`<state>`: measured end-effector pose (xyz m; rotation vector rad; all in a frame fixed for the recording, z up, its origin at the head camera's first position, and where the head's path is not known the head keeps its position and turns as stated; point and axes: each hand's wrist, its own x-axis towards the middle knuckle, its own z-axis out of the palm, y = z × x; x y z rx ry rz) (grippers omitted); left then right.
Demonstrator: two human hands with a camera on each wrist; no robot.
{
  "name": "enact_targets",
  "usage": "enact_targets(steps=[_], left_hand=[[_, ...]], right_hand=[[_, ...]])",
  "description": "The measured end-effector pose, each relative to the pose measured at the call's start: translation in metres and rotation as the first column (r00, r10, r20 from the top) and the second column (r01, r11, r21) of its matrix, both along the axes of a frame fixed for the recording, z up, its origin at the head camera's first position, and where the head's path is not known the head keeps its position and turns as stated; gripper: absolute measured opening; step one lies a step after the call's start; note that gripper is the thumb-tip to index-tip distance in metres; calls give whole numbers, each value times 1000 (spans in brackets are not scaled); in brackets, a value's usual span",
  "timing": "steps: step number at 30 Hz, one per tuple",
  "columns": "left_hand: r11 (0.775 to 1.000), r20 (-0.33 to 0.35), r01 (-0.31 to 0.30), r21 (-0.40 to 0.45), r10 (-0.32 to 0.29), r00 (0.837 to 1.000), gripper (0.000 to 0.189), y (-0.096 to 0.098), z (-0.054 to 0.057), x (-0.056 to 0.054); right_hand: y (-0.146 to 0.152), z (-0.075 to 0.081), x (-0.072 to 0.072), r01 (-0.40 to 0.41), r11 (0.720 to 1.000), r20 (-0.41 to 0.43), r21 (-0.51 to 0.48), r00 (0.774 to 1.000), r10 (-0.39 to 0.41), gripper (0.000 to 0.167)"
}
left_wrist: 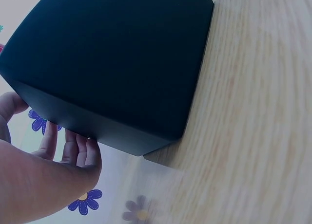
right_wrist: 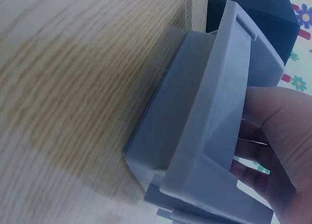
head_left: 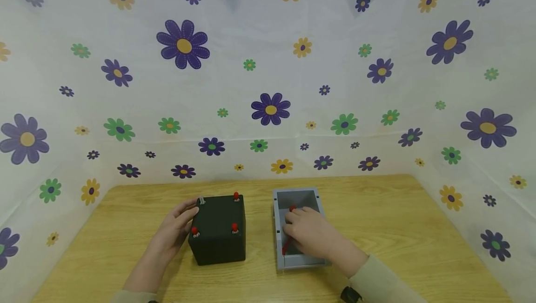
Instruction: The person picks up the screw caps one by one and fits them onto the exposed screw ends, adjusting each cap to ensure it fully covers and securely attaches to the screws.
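A black box (head_left: 219,219) stands on the table, with red caps (head_left: 235,227) on metal fittings at three top corners. The far left corner has a bare metal fitting (head_left: 202,200). My left hand (head_left: 173,228) rests against the left side of this box, its fingers touching that side in the left wrist view. To the right sits a grey bin (head_left: 280,261). My right hand (head_left: 311,234) reaches down into it, fingers bent beyond the bin wall. Red pieces (head_left: 285,248) show beside the fingers; the hand hides whether it grips any.
The wooden table (head_left: 377,219) carries both box and bin, with a strip of tabletop between them. A white flowered cloth (head_left: 234,84) hangs behind and along both sides. A dark band (head_left: 350,294) is at the right wrist.
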<state>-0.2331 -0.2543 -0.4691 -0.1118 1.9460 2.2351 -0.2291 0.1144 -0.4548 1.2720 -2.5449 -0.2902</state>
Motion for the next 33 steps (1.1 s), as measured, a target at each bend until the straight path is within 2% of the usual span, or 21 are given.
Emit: enact_targets(steps=[15, 33], left_hand=[[1000, 25, 9, -10, -9, 1000, 33, 0, 0, -1], [1000, 50, 0, -19, 1, 999, 37, 1, 1, -2]], right_hand=[[2, 8, 5, -1, 1000, 5, -15, 1000, 1, 11], [1, 20, 6, -33, 998, -27, -48, 999, 32, 13]])
